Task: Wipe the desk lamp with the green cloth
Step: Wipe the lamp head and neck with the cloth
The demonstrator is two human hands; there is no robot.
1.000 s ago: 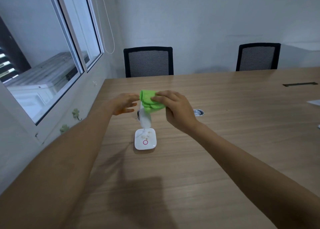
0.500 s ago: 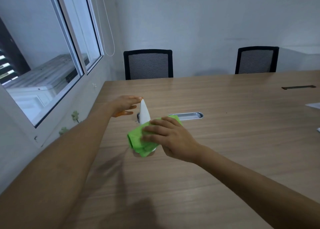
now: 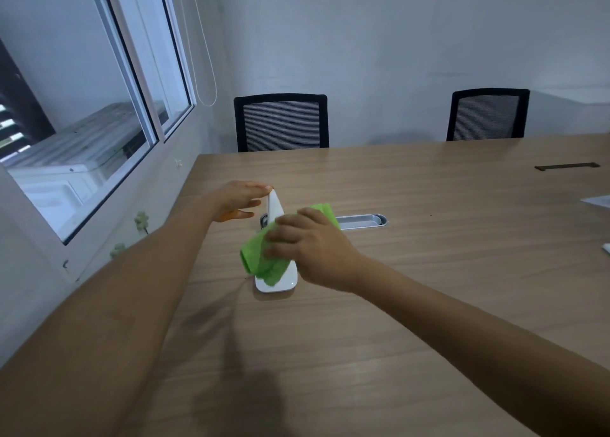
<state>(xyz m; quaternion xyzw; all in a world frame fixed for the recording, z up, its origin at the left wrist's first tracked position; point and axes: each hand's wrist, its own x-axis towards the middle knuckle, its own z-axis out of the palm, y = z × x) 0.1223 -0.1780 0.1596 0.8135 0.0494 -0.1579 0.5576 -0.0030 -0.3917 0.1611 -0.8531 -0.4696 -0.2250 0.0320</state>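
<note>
A small white desk lamp [image 3: 274, 209] stands on the wooden table [image 3: 429, 271], its flat square base [image 3: 284, 284] toward me and its folded head pointing up. My right hand [image 3: 310, 248] presses the crumpled green cloth [image 3: 260, 258] down onto the base and the lower stem, hiding most of them. My left hand [image 3: 236, 199] reaches in from the left, fingers spread, with a fingertip touching the lamp's top tip.
A silver cable slot [image 3: 361, 221] is set into the table just behind the lamp. Two black mesh chairs [image 3: 280, 123] [image 3: 488, 114] stand at the far edge. A window [image 3: 82, 106] lines the left wall. White paper [image 3: 599, 201] lies at the right edge.
My right hand carried the green cloth from the lamp's top down its stem to the base. My left hand stayed at the top of the lamp.
</note>
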